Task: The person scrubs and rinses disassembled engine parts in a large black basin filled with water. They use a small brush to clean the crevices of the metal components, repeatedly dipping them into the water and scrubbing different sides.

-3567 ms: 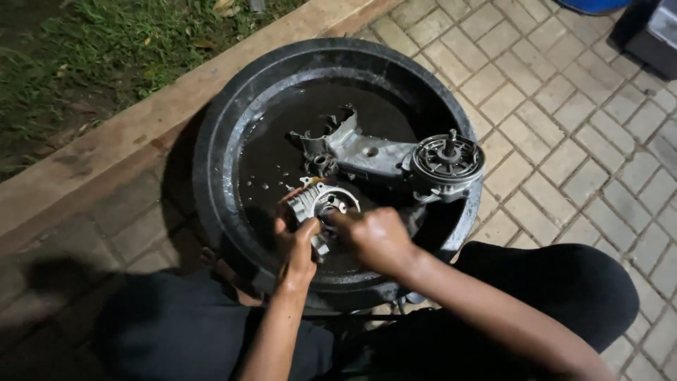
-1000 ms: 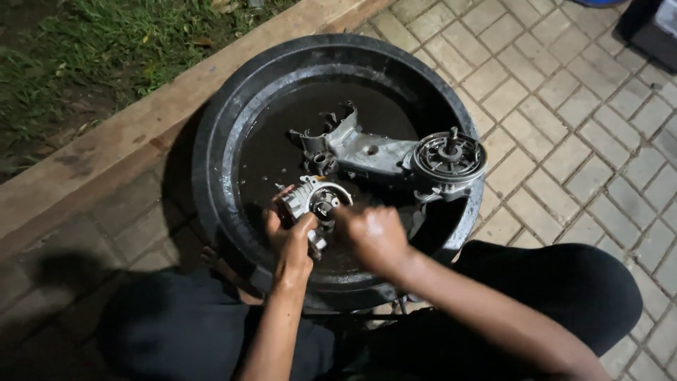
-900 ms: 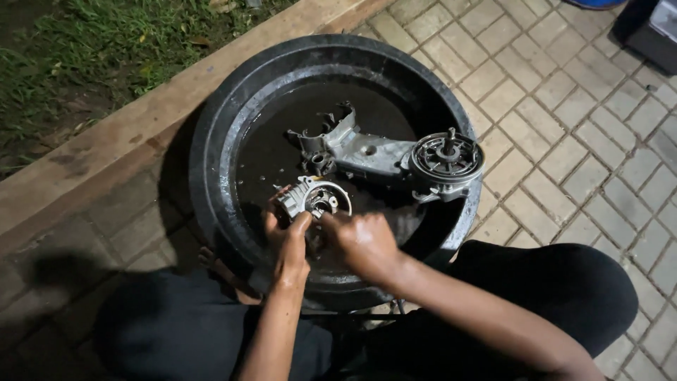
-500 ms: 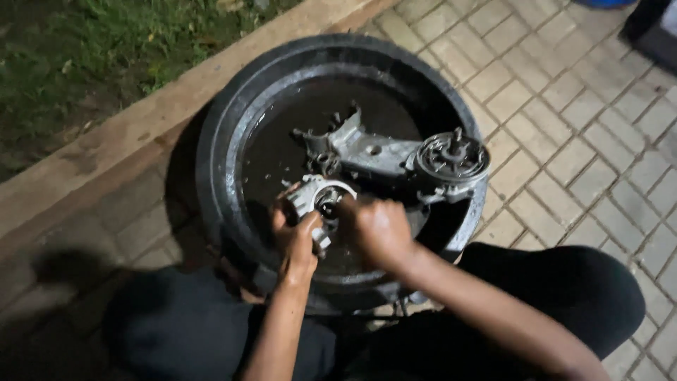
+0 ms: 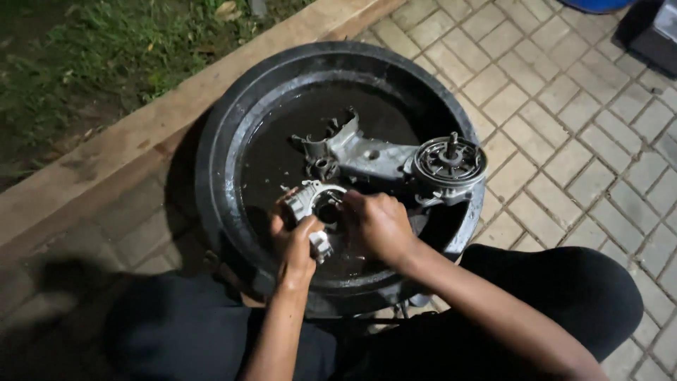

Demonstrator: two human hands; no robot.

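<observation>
My left hand (image 5: 295,243) grips a small finned metal cylinder part (image 5: 310,201) and holds it tilted over the dark liquid in a round black basin (image 5: 218,152). My right hand (image 5: 377,226) is closed against the part's open round bore, fingers at its rim; whether it holds a small tool is hidden. Behind the hands a long grey engine casing (image 5: 367,155) lies in the basin. Its round end (image 5: 450,161), with a short shaft sticking up, rests near the basin's right rim.
The basin stands on grey paving bricks (image 5: 564,141). A wooden beam (image 5: 127,148) runs diagonally at the left, with grass (image 5: 92,56) beyond it. My knees in dark trousers (image 5: 564,296) flank the basin. A dark box (image 5: 656,32) sits at the top right.
My left hand has turned the finned part slightly while my right hand rubbed back and forth at its bore. The casing in the basin has stayed put.
</observation>
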